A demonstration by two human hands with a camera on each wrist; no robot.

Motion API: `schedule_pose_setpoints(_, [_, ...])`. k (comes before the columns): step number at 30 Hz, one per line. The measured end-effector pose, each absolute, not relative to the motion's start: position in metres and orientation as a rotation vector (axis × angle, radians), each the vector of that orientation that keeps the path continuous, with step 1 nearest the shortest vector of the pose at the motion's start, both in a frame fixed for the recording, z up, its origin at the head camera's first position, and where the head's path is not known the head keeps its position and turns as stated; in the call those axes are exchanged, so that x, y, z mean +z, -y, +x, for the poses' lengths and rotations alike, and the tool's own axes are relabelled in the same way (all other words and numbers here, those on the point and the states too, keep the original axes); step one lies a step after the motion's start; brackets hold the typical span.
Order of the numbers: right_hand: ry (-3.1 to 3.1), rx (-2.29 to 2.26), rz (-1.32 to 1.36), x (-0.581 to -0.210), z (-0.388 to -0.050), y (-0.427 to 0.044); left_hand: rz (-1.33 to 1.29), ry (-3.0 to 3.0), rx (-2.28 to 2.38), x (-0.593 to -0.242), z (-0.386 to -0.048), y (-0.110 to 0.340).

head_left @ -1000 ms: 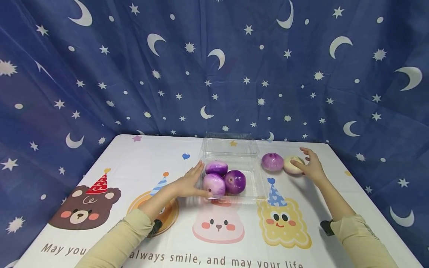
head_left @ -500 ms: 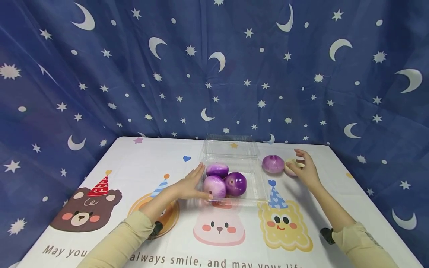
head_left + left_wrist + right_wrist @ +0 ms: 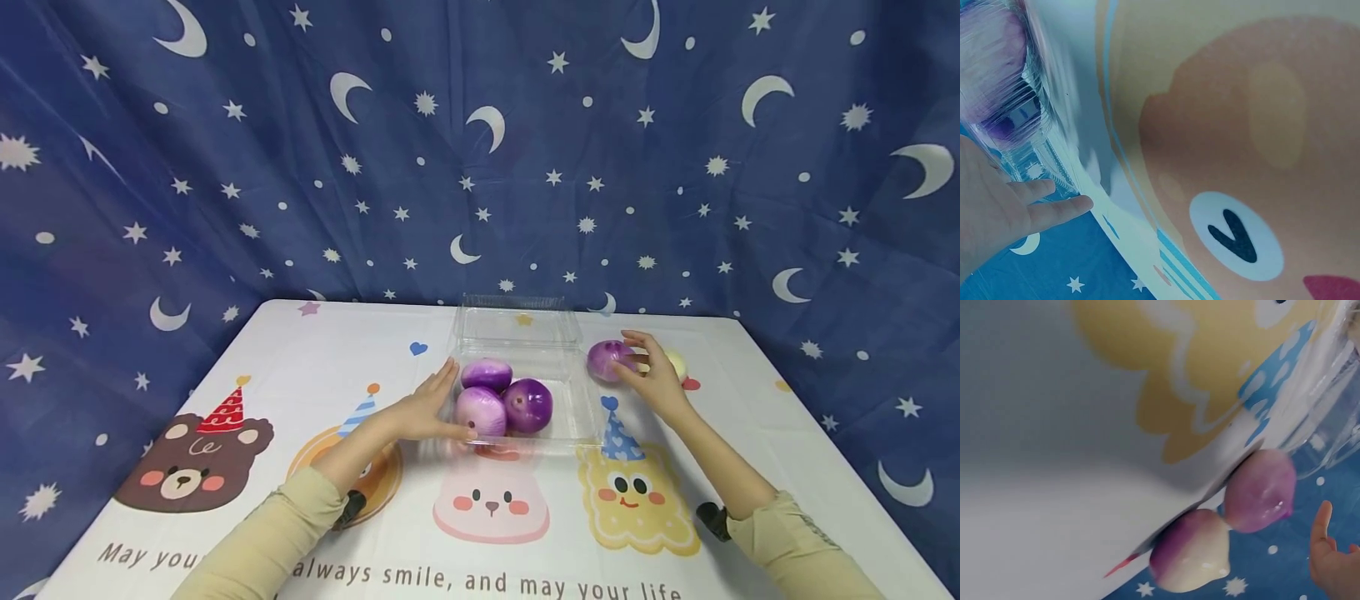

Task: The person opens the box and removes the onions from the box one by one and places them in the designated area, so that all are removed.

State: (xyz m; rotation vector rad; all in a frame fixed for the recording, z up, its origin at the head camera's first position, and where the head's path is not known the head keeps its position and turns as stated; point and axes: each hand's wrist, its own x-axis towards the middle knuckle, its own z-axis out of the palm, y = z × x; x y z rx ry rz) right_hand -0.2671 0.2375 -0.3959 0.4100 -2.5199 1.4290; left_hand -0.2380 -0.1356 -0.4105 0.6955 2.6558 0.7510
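Note:
A clear plastic box [image 3: 577,400] holds three purple onions, one of them a dark onion [image 3: 528,406]. My left hand [image 3: 423,412] lies along the box's left side with fingers extended, its thumb at the front edge; the left wrist view shows these fingers [image 3: 1057,212] beside the clear plastic. Right of the box, my right hand [image 3: 656,379] hovers with spread, bent fingers at a purple onion [image 3: 606,361]. In the right wrist view a gap separates the hand [image 3: 1335,565] from that onion [image 3: 1260,490]. Partly behind the hand sits a cream-and-purple onion [image 3: 1191,550].
The box's clear lid [image 3: 517,325] lies opened toward the back. A white cloth with cartoon prints [image 3: 337,350] covers the table, and a blue star-and-moon curtain [image 3: 480,183] hangs behind it. A small red patch [image 3: 691,384] shows beside the cream-and-purple onion.
My right hand has moved left from the cream-and-purple onion to the purple one beside it. The red patch has come into view. My left hand has stayed at the box.

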Motion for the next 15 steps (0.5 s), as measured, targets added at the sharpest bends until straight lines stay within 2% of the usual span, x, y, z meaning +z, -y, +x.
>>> schedule_pose_setpoints(9, [2.574, 1.452, 0.414, -0.39, -0.26, -0.218, 0.708, -2.664, 0.743, -0.413, -0.24, 0.134])
schedule_pose_setpoints(15, [2.554, 1.435, 0.526, -0.39, -0.259, -0.203, 0.695, -2.668, 0.725, -0.412, -0.239, 0.134])
